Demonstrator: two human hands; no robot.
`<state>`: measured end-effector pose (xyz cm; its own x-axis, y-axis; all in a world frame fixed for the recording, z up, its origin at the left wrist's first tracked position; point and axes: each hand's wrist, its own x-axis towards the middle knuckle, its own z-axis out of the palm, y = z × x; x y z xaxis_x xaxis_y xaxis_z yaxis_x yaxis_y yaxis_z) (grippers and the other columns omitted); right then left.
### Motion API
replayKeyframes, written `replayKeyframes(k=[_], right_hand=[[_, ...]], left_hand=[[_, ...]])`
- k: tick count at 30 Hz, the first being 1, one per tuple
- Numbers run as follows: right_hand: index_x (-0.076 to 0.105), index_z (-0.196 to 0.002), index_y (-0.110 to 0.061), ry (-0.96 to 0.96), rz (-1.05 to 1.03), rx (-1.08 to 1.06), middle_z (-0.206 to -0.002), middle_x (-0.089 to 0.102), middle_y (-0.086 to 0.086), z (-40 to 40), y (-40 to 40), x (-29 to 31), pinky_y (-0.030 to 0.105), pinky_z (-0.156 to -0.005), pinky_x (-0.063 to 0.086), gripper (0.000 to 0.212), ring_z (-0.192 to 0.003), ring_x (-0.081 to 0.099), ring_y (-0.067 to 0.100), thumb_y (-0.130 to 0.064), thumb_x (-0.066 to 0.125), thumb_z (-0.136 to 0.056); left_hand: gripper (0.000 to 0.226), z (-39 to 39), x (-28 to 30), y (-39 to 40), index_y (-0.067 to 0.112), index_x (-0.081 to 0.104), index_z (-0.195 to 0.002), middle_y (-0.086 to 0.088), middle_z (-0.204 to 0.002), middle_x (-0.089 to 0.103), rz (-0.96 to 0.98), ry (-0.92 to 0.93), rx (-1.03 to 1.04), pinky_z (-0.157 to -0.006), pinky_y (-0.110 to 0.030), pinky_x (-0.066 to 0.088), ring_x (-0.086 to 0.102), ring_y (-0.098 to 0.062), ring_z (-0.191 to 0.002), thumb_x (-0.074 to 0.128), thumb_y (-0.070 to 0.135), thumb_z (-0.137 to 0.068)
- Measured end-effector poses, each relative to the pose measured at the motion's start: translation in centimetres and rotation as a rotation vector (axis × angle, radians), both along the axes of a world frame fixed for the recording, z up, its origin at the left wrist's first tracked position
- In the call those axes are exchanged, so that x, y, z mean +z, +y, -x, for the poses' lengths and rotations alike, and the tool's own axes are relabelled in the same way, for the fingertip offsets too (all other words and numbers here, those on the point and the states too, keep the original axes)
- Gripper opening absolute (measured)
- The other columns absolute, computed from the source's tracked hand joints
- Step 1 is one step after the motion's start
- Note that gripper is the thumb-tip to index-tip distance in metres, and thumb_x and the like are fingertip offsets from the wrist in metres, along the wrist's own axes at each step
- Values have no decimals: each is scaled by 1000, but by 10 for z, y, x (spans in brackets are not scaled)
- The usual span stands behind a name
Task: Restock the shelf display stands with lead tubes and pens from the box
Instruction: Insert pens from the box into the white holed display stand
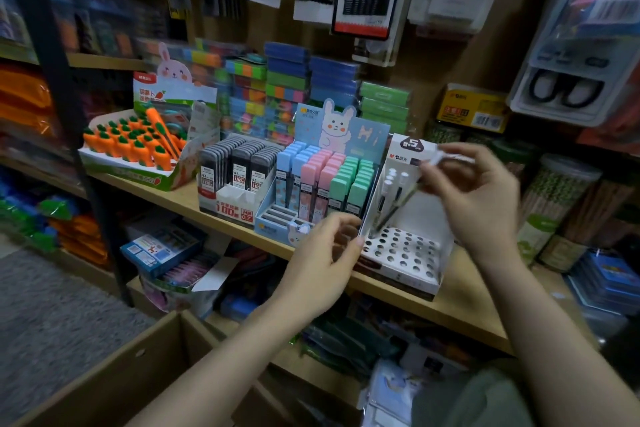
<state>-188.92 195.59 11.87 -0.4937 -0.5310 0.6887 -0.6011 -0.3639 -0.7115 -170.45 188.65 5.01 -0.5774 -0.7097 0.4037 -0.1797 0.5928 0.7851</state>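
The right hand [474,194] pinched a few pens [393,210] near their tops, their tips slanting down into the back-left holes of the white pen stand [405,250] on the shelf [464,305]. A small white piece stuck up blurred between its fingertips; I could not tell what it was. The left hand [329,253] hung just in front of the stand's left wall, fingers loosely curled and holding nothing. Two capped pens stood upright at the stand's back. Left of it sat the pastel lead-tube stand [311,191], then the black lead-tube stand [235,177], then the carrot display [138,146]. The open box [138,374] lay below, at lower left.
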Motion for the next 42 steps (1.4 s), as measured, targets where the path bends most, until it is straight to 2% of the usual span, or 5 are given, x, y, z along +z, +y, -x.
replayKeyframes(k=[3, 11, 26, 32, 42], right_hand=[[63, -104, -27, 72, 35, -205, -92, 71, -8, 19, 2, -1, 35, -76, 61, 26, -84, 71, 5, -19, 76, -82], [65, -101, -22, 115, -13, -178, -89, 71, -6, 13, -14, -17, 38, -77, 60, 23, -83, 71, 7, -15, 76, -82], [67, -96, -23, 186, -99, -162, -84, 69, -8, 13, -14, -13, 18, -72, 57, 19, -76, 70, 5, -13, 75, -83], [71, -101, -8, 342, -138, -240, -100, 62, 5, 6, -31, -17, 4, -74, 46, 26, -76, 62, 7, -11, 80, -77], [67, -109, -17, 352, -255, -273, -105, 54, -5, 1, -29, -31, 1, -71, 45, 28, -81, 61, 4, -19, 75, -83]], left_hand=[[29, -3, -8, 1, 26, 55, -127, 15, -126, 49, 344, -169, -8, -102, -14, 30, 38, 1, -121, 48, 31, -99], [46, 6, -30, 6, 23, 44, -142, 6, -149, 36, 609, -379, -81, -113, -35, 32, 21, -11, -141, 48, 33, -98], [53, 4, -41, 0, 26, 37, -147, 2, -154, 28, 601, -380, -78, -113, -40, 33, 22, -17, -142, 51, 23, -96], [56, 3, -43, -1, 26, 36, -147, 2, -155, 27, 590, -383, -85, -113, -41, 32, 21, -18, -142, 53, 21, -94], [61, 4, -43, 1, 27, 34, -148, 4, -156, 24, 593, -393, -87, -116, -38, 27, 16, -15, -143, 56, 19, -92]])
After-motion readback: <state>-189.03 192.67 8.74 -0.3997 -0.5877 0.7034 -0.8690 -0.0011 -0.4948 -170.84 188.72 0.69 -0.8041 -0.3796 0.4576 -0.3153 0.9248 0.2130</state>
